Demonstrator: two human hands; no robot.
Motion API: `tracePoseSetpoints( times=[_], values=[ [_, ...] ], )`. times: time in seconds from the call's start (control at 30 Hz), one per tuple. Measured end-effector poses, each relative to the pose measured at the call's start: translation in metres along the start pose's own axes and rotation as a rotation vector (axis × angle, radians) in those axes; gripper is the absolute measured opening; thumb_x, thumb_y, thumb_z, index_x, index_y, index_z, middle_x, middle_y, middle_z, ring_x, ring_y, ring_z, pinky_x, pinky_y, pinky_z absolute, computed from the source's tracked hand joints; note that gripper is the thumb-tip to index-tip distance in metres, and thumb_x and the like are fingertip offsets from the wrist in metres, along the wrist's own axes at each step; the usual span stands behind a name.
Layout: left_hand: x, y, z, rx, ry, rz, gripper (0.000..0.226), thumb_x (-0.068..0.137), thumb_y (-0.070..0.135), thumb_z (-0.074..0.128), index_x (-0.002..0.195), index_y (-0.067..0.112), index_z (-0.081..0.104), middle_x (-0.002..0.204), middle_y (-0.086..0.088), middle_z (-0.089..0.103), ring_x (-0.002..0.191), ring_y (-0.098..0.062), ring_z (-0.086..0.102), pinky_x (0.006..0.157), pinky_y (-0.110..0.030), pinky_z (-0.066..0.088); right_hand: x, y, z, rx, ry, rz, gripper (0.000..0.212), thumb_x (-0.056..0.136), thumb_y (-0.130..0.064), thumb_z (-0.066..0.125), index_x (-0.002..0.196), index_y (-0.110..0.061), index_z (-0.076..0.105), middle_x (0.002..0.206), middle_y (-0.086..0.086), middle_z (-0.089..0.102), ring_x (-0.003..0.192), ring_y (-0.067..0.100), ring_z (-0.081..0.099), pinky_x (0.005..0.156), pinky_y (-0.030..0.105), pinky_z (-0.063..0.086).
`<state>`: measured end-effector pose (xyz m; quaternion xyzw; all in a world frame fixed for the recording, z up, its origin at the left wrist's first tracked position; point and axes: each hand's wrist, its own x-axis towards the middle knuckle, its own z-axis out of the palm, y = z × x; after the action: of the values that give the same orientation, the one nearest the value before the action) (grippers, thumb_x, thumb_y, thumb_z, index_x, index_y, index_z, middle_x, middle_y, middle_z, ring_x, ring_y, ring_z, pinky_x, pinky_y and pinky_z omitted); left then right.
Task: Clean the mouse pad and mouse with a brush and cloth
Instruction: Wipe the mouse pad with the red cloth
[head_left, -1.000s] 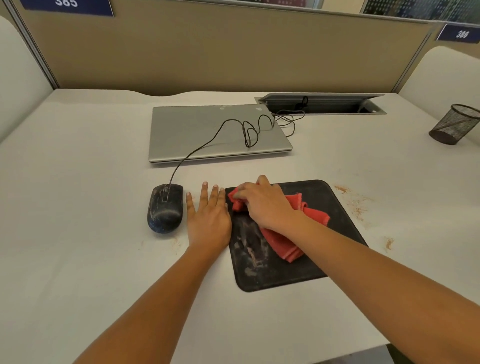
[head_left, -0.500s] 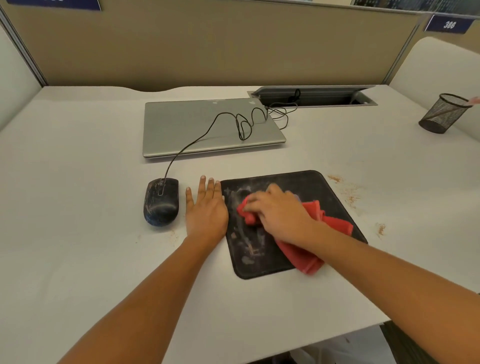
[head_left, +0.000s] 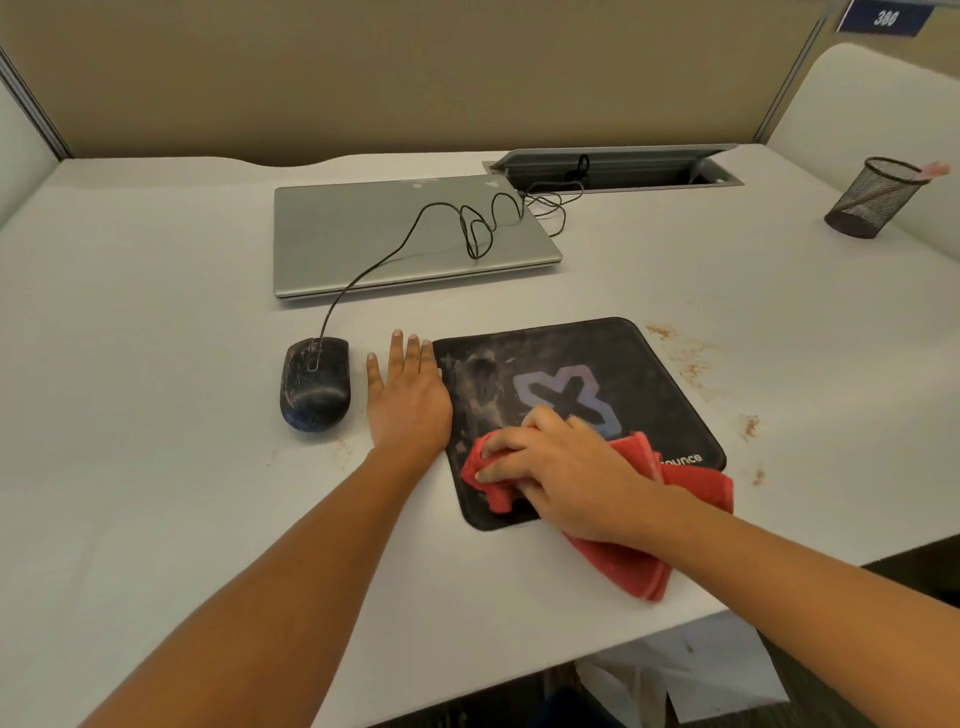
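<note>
Two bare hands were at work on a white desk (head_left: 156, 467). The right hand (head_left: 566, 473), lower centre-right of the frame, lay curled over a bunched red cloth (head_left: 623, 561), fingers closed on its near-left folds and pressing them onto the lower-left part of the black mouse pad (head_left: 597, 358); the rest of the cloth trailed off the pad's lower right edge onto the desk. The left hand (head_left: 408, 400) lay flat and open, palm down, fingers together, holding nothing, its thumb side against the pad's left edge.

Mouse pad: centre-right of frame, pale dusty smears on its left half, a light-coloured emblem in the middle, white lettering partly covered at its lower right corner.

Mouse (head_left: 314, 384): black, dust-streaked, just left of the left hand and apart from it, its cable (head_left: 415, 228) running up across a closed silver laptop (head_left: 374, 234) toward an open cable hatch (head_left: 613, 169) in the upper centre.

Mesh pen cup (head_left: 872, 200): upper right, a pink item sticking out of it. Brownish stains (head_left: 691, 358) marked the desk right of the pad.
</note>
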<state>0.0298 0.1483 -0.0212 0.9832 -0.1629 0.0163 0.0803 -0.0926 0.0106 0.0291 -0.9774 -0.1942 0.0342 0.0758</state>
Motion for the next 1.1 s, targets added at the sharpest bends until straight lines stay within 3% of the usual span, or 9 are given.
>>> tracePoseSetpoints(
  times=[0.1, 0.3, 0.4, 0.53, 0.7, 0.83, 1.1],
  values=[
    [0.001, 0.0, -0.002, -0.026, -0.022, 0.016, 0.051, 0.099, 0.024, 0.017, 0.147, 0.01, 0.005, 0.157, -0.008, 0.001, 0.143, -0.022, -0.011, 0.114, -0.041, -0.007, 0.005, 0.011, -0.005, -0.014, -0.006, 0.039, 0.039, 0.092, -0.018, 0.042, 0.12, -0.039, 0.057, 0.133, -0.015, 0.05, 0.105, 0.016, 0.04, 0.077, 0.031, 0.032],
    [0.0, 0.001, -0.003, -0.011, -0.036, 0.01, 0.051, 0.1, 0.027, 0.014, 0.147, 0.01, 0.004, 0.157, -0.007, 0.001, 0.143, -0.022, -0.011, 0.113, -0.042, -0.009, 0.033, 0.04, -0.016, -0.102, -0.001, 0.337, 0.042, 0.089, -0.015, 0.051, 0.126, -0.036, 0.054, 0.138, -0.012, 0.045, 0.116, 0.021, 0.036, 0.088, 0.038, 0.032],
    [-0.001, 0.002, -0.002, 0.012, -0.013, 0.004, 0.051, 0.099, 0.024, 0.015, 0.147, 0.01, 0.005, 0.157, -0.007, 0.002, 0.144, -0.022, -0.01, 0.114, -0.043, -0.009, 0.021, 0.021, -0.009, -0.054, 0.028, 0.22, 0.041, 0.09, -0.013, 0.045, 0.122, -0.035, 0.057, 0.136, -0.013, 0.047, 0.112, 0.018, 0.036, 0.09, 0.038, 0.033],
    [-0.001, 0.002, -0.003, 0.033, -0.008, 0.006, 0.051, 0.099, 0.024, 0.017, 0.147, 0.009, 0.005, 0.157, -0.008, 0.003, 0.144, -0.022, -0.01, 0.114, -0.045, -0.008, -0.004, -0.012, 0.002, -0.02, 0.009, -0.025, 0.038, 0.091, -0.017, 0.043, 0.121, -0.036, 0.058, 0.131, -0.015, 0.05, 0.092, 0.011, 0.03, 0.072, 0.03, 0.024],
    [-0.002, 0.001, -0.004, 0.005, -0.022, 0.014, 0.052, 0.099, 0.026, 0.016, 0.147, 0.01, 0.006, 0.157, -0.007, 0.003, 0.144, -0.022, -0.01, 0.114, -0.044, -0.008, -0.01, 0.015, -0.011, -0.018, -0.081, 0.076, 0.04, 0.091, -0.018, 0.041, 0.119, -0.041, 0.057, 0.133, -0.019, 0.049, 0.09, 0.009, 0.031, 0.073, 0.028, 0.028],
    [-0.003, 0.001, -0.004, -0.004, -0.031, 0.017, 0.052, 0.1, 0.028, 0.016, 0.147, 0.01, 0.005, 0.157, -0.007, 0.003, 0.144, -0.021, -0.01, 0.113, -0.044, -0.009, -0.001, 0.038, -0.026, -0.065, -0.092, 0.274, 0.04, 0.093, -0.015, 0.041, 0.121, -0.037, 0.057, 0.134, -0.013, 0.049, 0.114, 0.017, 0.037, 0.085, 0.034, 0.033],
    [-0.005, 0.0, -0.001, -0.029, -0.006, 0.0, 0.052, 0.099, 0.026, 0.019, 0.147, 0.01, 0.007, 0.157, -0.006, 0.005, 0.144, -0.021, -0.007, 0.114, -0.045, -0.006, -0.013, -0.023, -0.007, -0.018, -0.105, -0.058, 0.039, 0.091, -0.019, 0.042, 0.122, -0.035, 0.057, 0.133, -0.013, 0.047, 0.102, 0.014, 0.034, 0.077, 0.029, 0.025]
  ],
)
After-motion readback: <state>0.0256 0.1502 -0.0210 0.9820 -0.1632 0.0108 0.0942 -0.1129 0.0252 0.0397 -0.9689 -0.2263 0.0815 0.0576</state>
